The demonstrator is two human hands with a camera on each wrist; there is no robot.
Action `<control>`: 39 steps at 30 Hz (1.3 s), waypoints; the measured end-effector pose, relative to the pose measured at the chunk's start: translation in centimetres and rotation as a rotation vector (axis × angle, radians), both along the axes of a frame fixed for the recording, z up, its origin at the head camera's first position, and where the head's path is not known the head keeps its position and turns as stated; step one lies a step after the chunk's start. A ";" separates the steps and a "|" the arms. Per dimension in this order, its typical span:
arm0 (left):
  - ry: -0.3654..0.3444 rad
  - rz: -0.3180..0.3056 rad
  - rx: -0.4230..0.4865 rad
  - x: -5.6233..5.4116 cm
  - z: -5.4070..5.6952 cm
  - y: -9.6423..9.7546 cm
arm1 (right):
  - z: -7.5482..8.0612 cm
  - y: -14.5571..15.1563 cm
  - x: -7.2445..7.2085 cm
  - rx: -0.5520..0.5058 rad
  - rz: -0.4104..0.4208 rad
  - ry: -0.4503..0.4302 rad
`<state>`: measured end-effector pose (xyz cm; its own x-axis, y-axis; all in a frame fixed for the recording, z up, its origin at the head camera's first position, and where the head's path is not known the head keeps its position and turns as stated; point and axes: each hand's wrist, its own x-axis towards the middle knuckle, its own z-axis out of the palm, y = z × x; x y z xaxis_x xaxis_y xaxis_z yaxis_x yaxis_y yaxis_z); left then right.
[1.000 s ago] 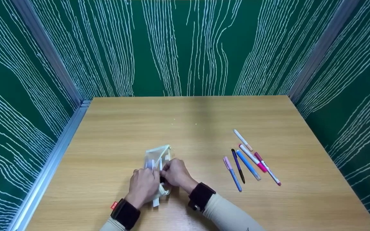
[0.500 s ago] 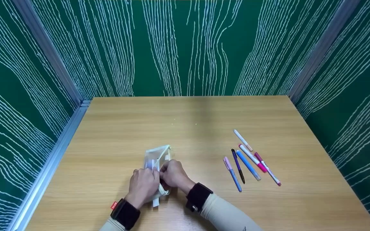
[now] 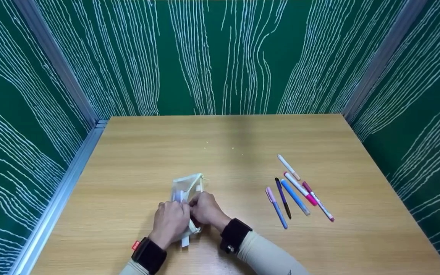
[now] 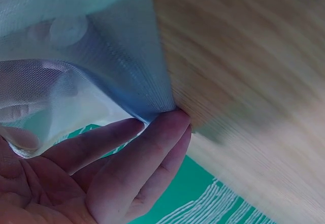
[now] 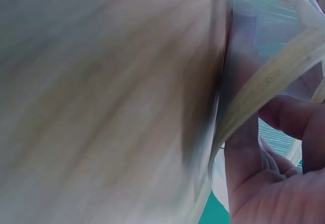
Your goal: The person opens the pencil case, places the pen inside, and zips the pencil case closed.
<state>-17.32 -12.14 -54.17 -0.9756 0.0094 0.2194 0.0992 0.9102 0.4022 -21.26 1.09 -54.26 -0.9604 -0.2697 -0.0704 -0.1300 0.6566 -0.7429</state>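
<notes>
A wooden table (image 3: 136, 160) sits inside green patterned walls. The left hand (image 3: 171, 221) and right hand (image 3: 204, 208) both pinch a mesh pouch (image 3: 186, 185) between them, seemingly at its opening. Loose pens (image 3: 294, 191) lie well right. The flimsy mesh could slip, spilling its contents.

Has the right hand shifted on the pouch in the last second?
Yes, slightly. The right hand has crept left and toward the person, away from the pens, which lie unmoved; it grips the mesh pouch.
</notes>
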 end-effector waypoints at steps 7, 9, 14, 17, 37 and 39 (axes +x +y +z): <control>-0.013 0.004 0.006 -0.1 0.0 -0.1 | 0.4 0.3 0.0 -0.012 -0.004 -0.017; -0.017 0.004 0.003 0.0 -0.1 -0.1 | 0.4 0.4 0.1 -0.020 -0.008 -0.039; -0.015 0.003 -0.006 0.1 0.0 -0.1 | 0.7 0.8 0.2 -0.029 0.004 -0.028; 0.015 -0.002 -0.007 0.1 0.0 0.0 | 0.9 1.2 0.2 -0.024 0.019 0.017; -0.044 0.008 -0.008 -0.1 0.1 -0.1 | 2.6 4.8 0.5 -0.012 -0.029 0.062; -0.044 0.008 -0.006 0.0 0.1 -0.1 | 2.5 5.3 0.5 0.005 -0.033 0.076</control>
<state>-17.36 -12.23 -54.10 -0.9844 0.0026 0.1762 0.0740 0.9135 0.4001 -20.74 6.36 -51.73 -0.9712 -0.2381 0.0015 -0.1641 0.6650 -0.7286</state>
